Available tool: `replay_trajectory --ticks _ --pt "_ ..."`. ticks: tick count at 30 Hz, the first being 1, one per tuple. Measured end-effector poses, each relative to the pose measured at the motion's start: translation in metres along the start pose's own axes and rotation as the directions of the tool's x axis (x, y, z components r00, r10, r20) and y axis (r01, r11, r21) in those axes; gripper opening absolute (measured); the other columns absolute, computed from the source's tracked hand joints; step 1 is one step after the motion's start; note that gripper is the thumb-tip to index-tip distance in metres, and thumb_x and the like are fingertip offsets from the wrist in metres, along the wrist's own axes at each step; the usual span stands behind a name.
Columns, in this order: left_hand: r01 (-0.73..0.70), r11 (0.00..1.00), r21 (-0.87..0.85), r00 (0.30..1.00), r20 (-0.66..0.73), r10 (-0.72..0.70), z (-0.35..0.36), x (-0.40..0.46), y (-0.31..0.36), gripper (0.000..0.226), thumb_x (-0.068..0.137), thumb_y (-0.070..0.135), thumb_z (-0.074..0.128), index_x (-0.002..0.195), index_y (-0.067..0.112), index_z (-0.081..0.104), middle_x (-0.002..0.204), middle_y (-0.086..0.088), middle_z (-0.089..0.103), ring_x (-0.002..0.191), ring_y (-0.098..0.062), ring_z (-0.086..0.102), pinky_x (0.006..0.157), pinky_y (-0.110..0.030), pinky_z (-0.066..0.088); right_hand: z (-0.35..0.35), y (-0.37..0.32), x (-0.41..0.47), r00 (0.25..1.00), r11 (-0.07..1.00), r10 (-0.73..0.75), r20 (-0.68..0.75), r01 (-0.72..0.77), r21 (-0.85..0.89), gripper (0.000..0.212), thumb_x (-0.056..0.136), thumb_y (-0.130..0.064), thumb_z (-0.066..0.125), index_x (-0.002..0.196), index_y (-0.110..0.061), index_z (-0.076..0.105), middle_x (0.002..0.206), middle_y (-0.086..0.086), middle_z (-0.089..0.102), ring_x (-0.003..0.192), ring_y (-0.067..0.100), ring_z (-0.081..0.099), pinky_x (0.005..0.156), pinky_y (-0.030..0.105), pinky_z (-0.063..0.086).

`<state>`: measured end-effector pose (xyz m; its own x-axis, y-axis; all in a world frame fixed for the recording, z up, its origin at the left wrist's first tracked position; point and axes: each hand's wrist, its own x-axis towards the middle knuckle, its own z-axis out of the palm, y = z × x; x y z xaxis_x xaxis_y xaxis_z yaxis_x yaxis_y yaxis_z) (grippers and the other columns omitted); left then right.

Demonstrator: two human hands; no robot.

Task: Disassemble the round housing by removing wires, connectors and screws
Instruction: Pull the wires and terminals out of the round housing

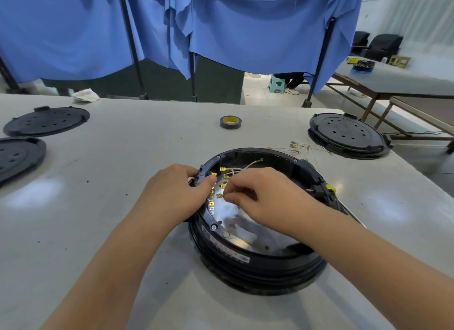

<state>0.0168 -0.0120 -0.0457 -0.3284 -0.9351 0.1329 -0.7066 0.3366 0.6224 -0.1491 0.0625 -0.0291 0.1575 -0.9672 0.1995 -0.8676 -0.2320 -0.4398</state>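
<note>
From where I watch, both forearms come up from the bottom of the view bare to its edge, with no sleeves on them. My left hand and right hand wear no gloves, rings or watch; fingernails short, unpainted.

Black round housing, brass-yellow connectors, grey tape roll with yellow core, blue curtains
</note>
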Motion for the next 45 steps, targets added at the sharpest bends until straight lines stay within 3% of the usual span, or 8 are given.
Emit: replay_trajectory --ticks 5,13,19,23,27,33,39,45 --pt "0.007 1.0 -0.003 1.0 -0.015 -0.007 0.001 0.001 -0.001 0.028 0.086 0.055 0.056 0.093 0.034 0.073 0.044 0.01 0.05 0.067 -0.018 0.063 0.061 -0.027 0.045 -0.003 -0.003 -0.002 0.998 0.998 0.016 -0.054 -0.013 0.061 0.026 0.095 -0.011 0.05 0.108 -0.021 0.07 0.091 -0.01 0.069 0.087 0.007 0.061 0.082 0.033 0.049" --pt "0.019 0.999 -0.037 1.0 -0.017 -0.02 0.001 0.001 -0.002 0.025 0.085 0.054 0.057 0.088 0.035 0.072 0.041 0.01 0.053 0.061 -0.014 0.063 0.055 -0.026 0.043 -0.002 -0.003 -0.001 0.959 0.995 -0.023 -0.283 0.049 0.085 0.019 0.091 -0.011 0.061 0.106 -0.018 0.07 0.091 -0.007 0.068 0.086 0.011 0.061 0.081 0.033 0.05" --pt "0.011 0.999 -0.053 1.0 -0.022 -0.013 0.002 -0.001 -0.001 0.023 0.084 0.053 0.058 0.083 0.032 0.069 0.038 0.013 0.052 0.057 -0.013 0.061 0.055 -0.026 0.044 0.0 -0.001 -0.002 0.978 0.997 0.015 -0.207 0.002 0.08 0.022 0.088 -0.021 0.066 0.103 -0.028 0.052 0.081 -0.015 0.066 0.08 0.008 0.06 0.075 0.037 0.052" --pt "-0.079 0.99 -0.121 0.984 -0.169 0.058 -0.002 -0.003 0.001 0.011 0.088 0.041 0.059 0.082 0.032 0.064 0.038 0.009 0.049 0.044 -0.006 0.049 0.05 -0.025 0.033 0.0 0.002 -0.001 0.979 0.993 0.05 -0.197 -0.028 0.114 0.023 0.089 -0.018 0.063 0.105 -0.032 0.053 0.085 -0.016 0.065 0.084 0.006 0.06 0.077 0.037 0.052" --pt "-0.17 0.948 -0.27 0.974 -0.19 0.121 -0.004 -0.006 0.004 0.027 0.092 0.035 0.053 0.074 0.025 0.071 0.053 0.004 0.058 0.049 -0.008 0.051 0.05 -0.021 0.037 0.001 0.002 -0.001 0.979 0.987 0.047 -0.2 -0.015 0.159 0.026 0.089 -0.013 0.059 0.106 -0.032 0.055 0.089 -0.014 0.067 0.085 0.007 0.063 0.076 0.036 0.053" --pt "-0.192 0.947 -0.259 0.977 -0.145 0.158 -0.002 -0.008 0.01 0.012 0.073 0.041 0.074 0.071 0.03 0.069 0.074 0.014 0.065 0.074 0.008 0.054 0.061 -0.001 0.035 -0.001 0.001 -0.003 0.979 0.981 0.034 -0.2 0.005 0.192 0.026 0.086 -0.011 0.06 0.1 -0.032 0.054 0.086 -0.017 0.067 0.082 0.007 0.064 0.075 0.034 0.053" --pt "-0.178 0.924 -0.338 0.98 -0.143 0.137 -0.001 -0.011 0.012 0.013 0.069 0.039 0.079 0.07 0.03 0.069 0.077 0.025 0.068 0.083 0.009 0.06 0.074 -0.018 0.04 -0.007 0.0 -0.006 0.982 0.979 0.017 -0.189 0.023 0.204 0.022 0.088 -0.009 0.057 0.093 -0.029 0.052 0.09 -0.015 0.067 0.086 0.005 0.063 0.078 0.033 0.054" --pt "-0.162 0.946 -0.282 0.981 -0.149 0.124 0.0 -0.013 0.013 0.011 0.071 0.034 0.08 0.07 0.032 0.069 0.072 0.025 0.068 0.081 0.014 0.058 0.066 -0.016 0.038 -0.022 0.012 -0.031 0.953 0.988 0.0 -0.303 0.047 0.148 0.02 0.087 -0.007 0.06 0.094 -0.025 0.062 0.089 -0.017 0.067 0.089 0.003 0.063 0.082 0.029 0.052"
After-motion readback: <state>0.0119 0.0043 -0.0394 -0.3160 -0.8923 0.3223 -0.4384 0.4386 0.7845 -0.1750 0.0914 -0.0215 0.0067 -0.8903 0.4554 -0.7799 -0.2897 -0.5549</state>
